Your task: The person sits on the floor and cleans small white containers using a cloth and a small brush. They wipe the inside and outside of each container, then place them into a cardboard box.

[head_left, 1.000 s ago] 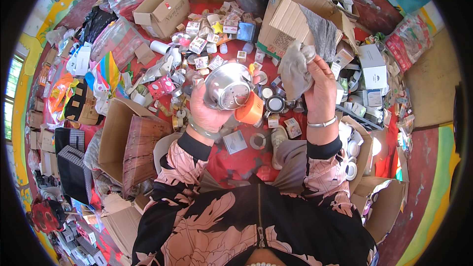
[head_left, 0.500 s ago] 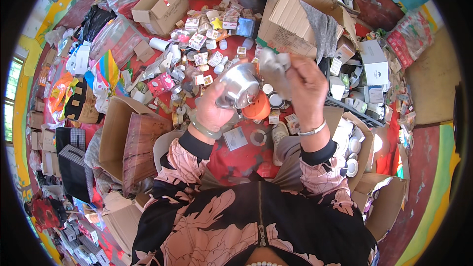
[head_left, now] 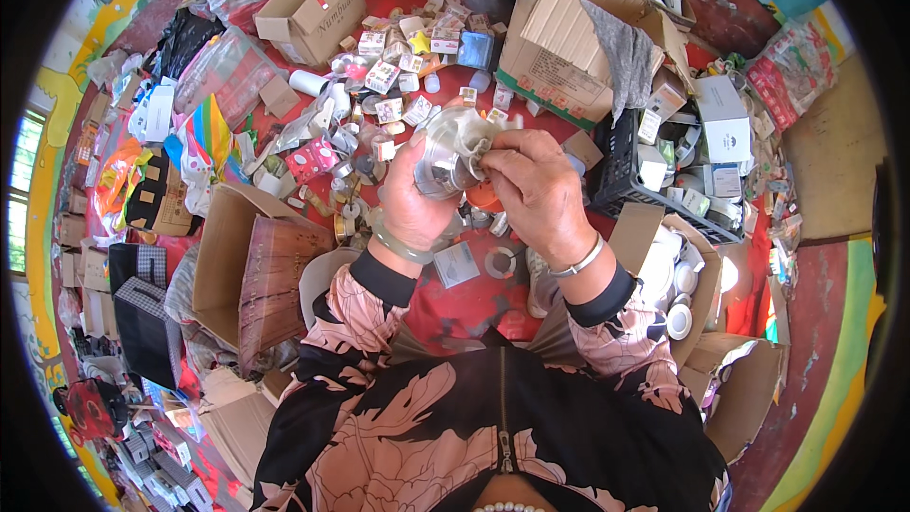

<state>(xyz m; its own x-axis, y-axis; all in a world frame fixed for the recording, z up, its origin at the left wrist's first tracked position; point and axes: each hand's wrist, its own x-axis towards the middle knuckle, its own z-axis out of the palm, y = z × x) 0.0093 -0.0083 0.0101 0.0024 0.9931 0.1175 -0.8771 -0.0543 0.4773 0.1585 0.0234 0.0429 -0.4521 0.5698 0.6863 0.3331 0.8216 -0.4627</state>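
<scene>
My left hand point(head_left: 414, 207) is wrapped round a shiny metal bowl point(head_left: 435, 168), tilted on its side above the middle of the floor. A crumpled grey-white cloth point(head_left: 472, 137) lies against the bowl's right side, pinched in the fingers of my right hand point(head_left: 542, 192). The cloth hides part of the bowl. Just below the two hands, an orange round thing point(head_left: 485, 195) shows in part. Beneath them on the red floor lie a clear flat square piece point(head_left: 456, 265) and a pale ring point(head_left: 500, 264).
Several small boxes point(head_left: 382, 77) are heaped ahead. An open carton point(head_left: 313, 19) stands far left, a larger torn carton point(head_left: 559, 47) far right. At right, a black crate point(head_left: 654, 197) holds boxes; nearer is a carton with white round pieces point(head_left: 679, 320). An open box point(head_left: 223, 265) stands left.
My right hand has moved left and down, bringing the cloth from beside the bowl onto it. My left hand still holds the bowl, shifted slightly left.
</scene>
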